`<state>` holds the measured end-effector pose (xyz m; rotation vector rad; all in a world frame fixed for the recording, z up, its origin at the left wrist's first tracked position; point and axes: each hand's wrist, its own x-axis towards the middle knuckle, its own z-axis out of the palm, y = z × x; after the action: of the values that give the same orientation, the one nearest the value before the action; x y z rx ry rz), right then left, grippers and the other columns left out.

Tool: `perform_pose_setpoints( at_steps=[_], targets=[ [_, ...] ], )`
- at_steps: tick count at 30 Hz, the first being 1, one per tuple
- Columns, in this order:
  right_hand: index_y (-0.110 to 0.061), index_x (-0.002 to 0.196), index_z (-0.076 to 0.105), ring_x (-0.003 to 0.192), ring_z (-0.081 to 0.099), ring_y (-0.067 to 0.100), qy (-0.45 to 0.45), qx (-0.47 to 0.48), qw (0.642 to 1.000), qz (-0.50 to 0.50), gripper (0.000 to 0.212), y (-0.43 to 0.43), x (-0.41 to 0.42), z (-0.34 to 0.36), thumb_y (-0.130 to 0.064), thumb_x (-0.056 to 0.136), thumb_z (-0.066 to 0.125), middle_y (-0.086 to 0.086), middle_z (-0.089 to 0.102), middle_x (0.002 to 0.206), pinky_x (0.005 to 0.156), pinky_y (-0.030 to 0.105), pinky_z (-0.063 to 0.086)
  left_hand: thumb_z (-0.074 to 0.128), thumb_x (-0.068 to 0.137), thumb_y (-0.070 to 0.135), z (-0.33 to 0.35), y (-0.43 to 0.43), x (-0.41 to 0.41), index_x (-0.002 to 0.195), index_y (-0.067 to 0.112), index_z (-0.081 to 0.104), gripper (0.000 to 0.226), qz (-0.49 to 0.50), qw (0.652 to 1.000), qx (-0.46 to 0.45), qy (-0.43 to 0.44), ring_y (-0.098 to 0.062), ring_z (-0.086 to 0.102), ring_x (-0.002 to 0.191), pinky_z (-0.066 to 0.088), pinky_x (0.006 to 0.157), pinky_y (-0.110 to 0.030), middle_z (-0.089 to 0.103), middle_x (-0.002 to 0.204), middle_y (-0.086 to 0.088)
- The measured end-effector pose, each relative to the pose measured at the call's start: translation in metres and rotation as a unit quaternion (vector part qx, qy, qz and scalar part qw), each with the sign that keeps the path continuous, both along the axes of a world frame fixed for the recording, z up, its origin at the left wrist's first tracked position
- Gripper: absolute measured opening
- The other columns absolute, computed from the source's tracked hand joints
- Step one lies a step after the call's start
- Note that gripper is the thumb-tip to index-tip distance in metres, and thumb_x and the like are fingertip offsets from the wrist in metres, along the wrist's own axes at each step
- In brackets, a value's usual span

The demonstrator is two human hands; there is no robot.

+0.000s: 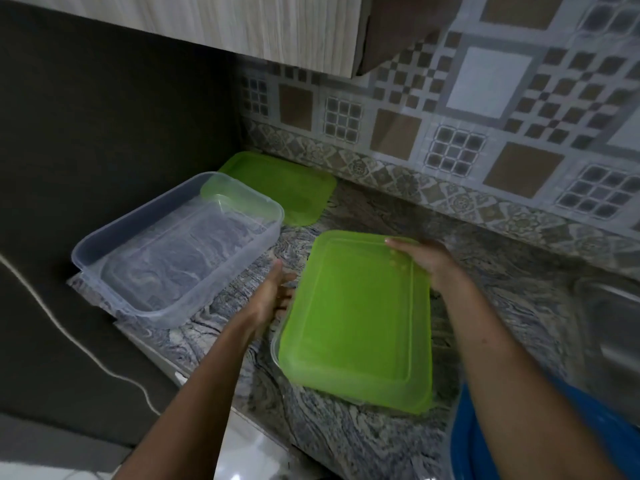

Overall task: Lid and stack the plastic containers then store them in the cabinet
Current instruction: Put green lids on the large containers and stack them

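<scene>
The right hand (pixel 427 263) pinches the far corner of a green rectangular plastic lid (pixel 356 320): thumb on top, curled fingers (pixel 398 262) showing through from beneath. The lid lies mid-desk (pixel 346 445). The left hand (pixel 273 296) is open, its fingers straight at the lid's left edge. A clear empty plastic container (pixel 173 251) stands to the left, with a second green lid (pixel 284 183) behind it.

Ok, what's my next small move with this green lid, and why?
Probably slip your right hand out and press that far corner down. The green lid lies over the near container, but its fingers show through beneath that corner, so it looks unsealed. Your left hand is open alongside.
</scene>
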<state>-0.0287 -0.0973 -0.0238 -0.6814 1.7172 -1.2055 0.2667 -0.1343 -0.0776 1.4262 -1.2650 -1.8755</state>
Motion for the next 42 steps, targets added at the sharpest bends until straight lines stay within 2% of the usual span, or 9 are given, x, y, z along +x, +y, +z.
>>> perform_pose_setpoints(
  at_steps=[2,5,12,15,20,25,29,38,42],
  targets=[
    [-0.008,0.09,0.073,0.077,0.069,0.021,0.096,-0.014,0.995,-0.037,0.03,0.0,0.007,-0.011,-0.021,0.068,0.087,0.009,0.072,0.089,0.079,0.036,0.057,0.039,0.09,0.066,0.006,0.009,-0.003,0.119,0.024,0.065,0.057,-0.034,0.999,-0.022,-0.019,-0.022,0.065,0.095,0.049,0.081,-0.035,0.07,0.108,-0.004],
    [-0.009,0.094,0.077,0.088,0.069,0.017,0.206,-0.023,0.978,-0.029,0.038,-0.002,0.012,-0.031,-0.035,0.068,0.086,0.005,0.075,0.095,0.083,0.03,0.054,0.061,0.092,0.033,0.008,0.02,-0.013,0.112,0.018,0.065,0.026,-0.028,0.994,-0.09,-0.054,-0.021,0.065,0.101,0.051,0.095,-0.04,0.067,0.122,-0.009],
    [-0.01,0.102,0.074,0.105,0.066,0.025,0.228,-0.002,0.971,-0.065,0.034,-0.007,0.021,-0.06,-0.039,0.086,0.07,0.012,0.072,0.109,0.078,0.023,0.042,0.06,0.093,0.031,0.006,0.033,-0.018,0.139,0.01,0.047,0.052,-0.015,0.982,-0.145,-0.122,-0.026,0.056,0.121,0.046,0.102,-0.035,0.056,0.136,-0.01],
    [-0.012,0.106,0.074,0.103,0.066,0.028,0.278,0.02,0.957,-0.077,0.042,-0.007,0.02,-0.06,-0.048,0.088,0.063,0.014,0.072,0.108,0.076,0.028,0.045,0.057,0.095,0.032,0.008,0.036,-0.022,0.142,0.009,0.043,0.054,-0.016,0.97,-0.183,-0.161,-0.027,0.051,0.127,0.039,0.1,-0.027,0.052,0.14,-0.012],
    [-0.002,0.098,0.074,0.094,0.067,0.039,0.375,0.039,0.925,-0.052,0.053,-0.011,0.018,-0.057,-0.048,0.098,0.046,0.026,0.07,0.1,0.072,0.036,0.048,0.052,0.097,0.033,0.011,0.029,-0.025,0.145,0.01,0.038,0.055,-0.036,0.96,-0.206,-0.187,-0.028,0.049,0.13,0.04,0.106,-0.034,0.049,0.144,-0.014],
    [-0.004,0.1,0.073,0.094,0.066,0.04,0.368,0.056,0.927,-0.052,0.056,-0.01,0.009,-0.059,-0.052,0.097,0.044,0.027,0.07,0.1,0.071,0.035,0.047,0.047,0.1,0.03,0.009,0.026,-0.033,0.146,0.009,0.035,0.053,-0.024,0.949,-0.232,-0.212,-0.03,0.046,0.131,0.039,0.105,-0.034,0.046,0.145,-0.015],
    [-0.005,0.102,0.073,0.095,0.067,0.038,0.374,0.066,0.925,-0.022,0.056,-0.013,0.008,-0.058,-0.052,0.097,0.043,0.025,0.07,0.103,0.073,0.034,0.048,0.038,0.102,0.035,0.002,0.025,-0.037,0.152,0.025,0.024,0.053,-0.05,0.923,-0.282,-0.255,-0.029,0.044,0.134,0.041,0.106,-0.04,0.041,0.15,-0.011],
    [0.006,0.103,0.07,0.101,0.065,0.043,0.441,0.091,0.893,-0.004,0.052,-0.023,0.014,-0.053,-0.033,0.103,0.036,0.031,0.067,0.107,0.085,0.04,0.05,0.029,0.099,0.043,0.0,0.024,-0.048,0.149,0.034,0.023,0.051,-0.066,0.882,-0.296,-0.361,-0.033,0.056,0.116,0.05,0.091,-0.048,0.051,0.138,-0.013],
    [0.001,0.098,0.07,0.09,0.065,0.042,0.427,0.048,0.902,-0.041,0.042,-0.017,0.015,-0.056,-0.03,0.102,0.042,0.03,0.068,0.099,0.068,0.037,0.044,0.027,0.097,0.054,0.004,0.03,-0.056,0.148,0.031,0.02,0.057,-0.074,0.852,-0.303,-0.42,-0.035,0.059,0.109,0.05,0.086,-0.044,0.051,0.134,-0.016]
  ],
)
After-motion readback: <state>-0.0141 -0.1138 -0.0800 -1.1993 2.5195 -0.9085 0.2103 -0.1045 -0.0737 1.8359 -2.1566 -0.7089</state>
